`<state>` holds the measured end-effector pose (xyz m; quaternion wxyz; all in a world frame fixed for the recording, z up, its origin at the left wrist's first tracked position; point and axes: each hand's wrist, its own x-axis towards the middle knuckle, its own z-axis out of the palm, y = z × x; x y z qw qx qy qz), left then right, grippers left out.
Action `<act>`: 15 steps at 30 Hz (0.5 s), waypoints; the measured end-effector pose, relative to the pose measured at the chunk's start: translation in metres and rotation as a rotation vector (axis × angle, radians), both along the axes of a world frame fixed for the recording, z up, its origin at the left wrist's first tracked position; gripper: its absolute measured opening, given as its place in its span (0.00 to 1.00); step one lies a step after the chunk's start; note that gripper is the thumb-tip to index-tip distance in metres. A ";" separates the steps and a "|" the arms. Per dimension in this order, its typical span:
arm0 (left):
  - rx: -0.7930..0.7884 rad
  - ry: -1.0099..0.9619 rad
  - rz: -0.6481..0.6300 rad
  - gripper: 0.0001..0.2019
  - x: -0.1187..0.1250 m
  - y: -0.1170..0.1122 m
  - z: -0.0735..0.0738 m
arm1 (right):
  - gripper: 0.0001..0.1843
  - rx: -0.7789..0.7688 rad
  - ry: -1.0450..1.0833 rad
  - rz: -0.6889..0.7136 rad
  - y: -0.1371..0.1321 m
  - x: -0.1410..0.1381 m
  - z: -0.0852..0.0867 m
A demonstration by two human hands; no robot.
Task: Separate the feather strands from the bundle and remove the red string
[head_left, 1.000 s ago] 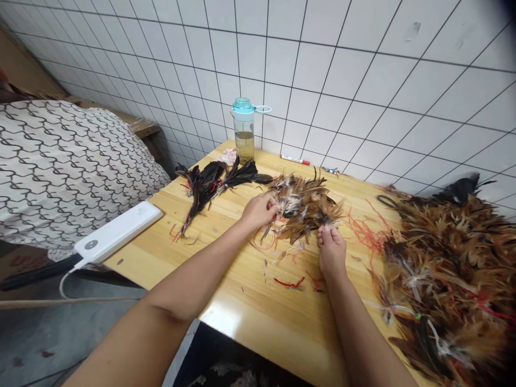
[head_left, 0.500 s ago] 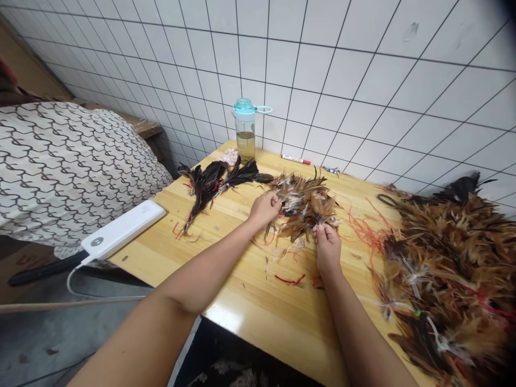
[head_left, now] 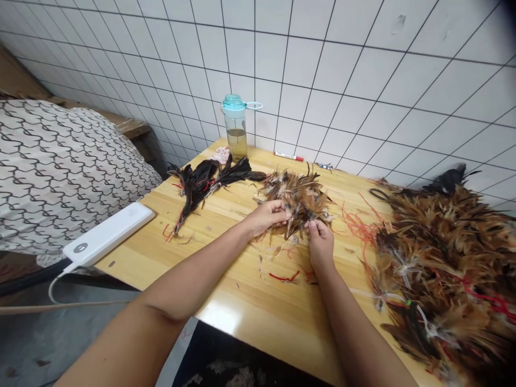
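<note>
Brown hackle feathers point(head_left: 300, 196) sit pinched between left hand point(head_left: 268, 216) and right hand point(head_left: 320, 242); tease gently, fingertips close.

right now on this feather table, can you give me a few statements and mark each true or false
1. Both hands are on the small brown feather bunch in the middle of the table. True: the left hand and right hand both pinch at its near edge.
2. The water bottle lies on its side. False: it stands upright by the tiled wall.
3. The black feather bunch lies left of the brown bunch. True.
4. The white power bank sits on top of the large feather pile. False: it rests at the table's left edge, far from that pile on the right.
5. The red marker is in the right hand's grip. False: it lies by the wall.
</note>
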<state>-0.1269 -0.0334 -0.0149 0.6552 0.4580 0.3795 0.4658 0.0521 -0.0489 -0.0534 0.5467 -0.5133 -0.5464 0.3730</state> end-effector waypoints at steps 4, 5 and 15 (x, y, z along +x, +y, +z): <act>0.011 -0.051 0.063 0.20 0.004 0.001 -0.004 | 0.18 -0.019 -0.004 -0.019 -0.001 -0.003 0.004; 0.001 -0.079 0.076 0.20 0.004 0.001 -0.004 | 0.17 -0.021 -0.004 -0.016 -0.002 -0.003 0.004; -0.020 -0.108 0.109 0.19 0.002 0.004 -0.007 | 0.14 0.065 -0.013 0.049 0.000 -0.002 0.002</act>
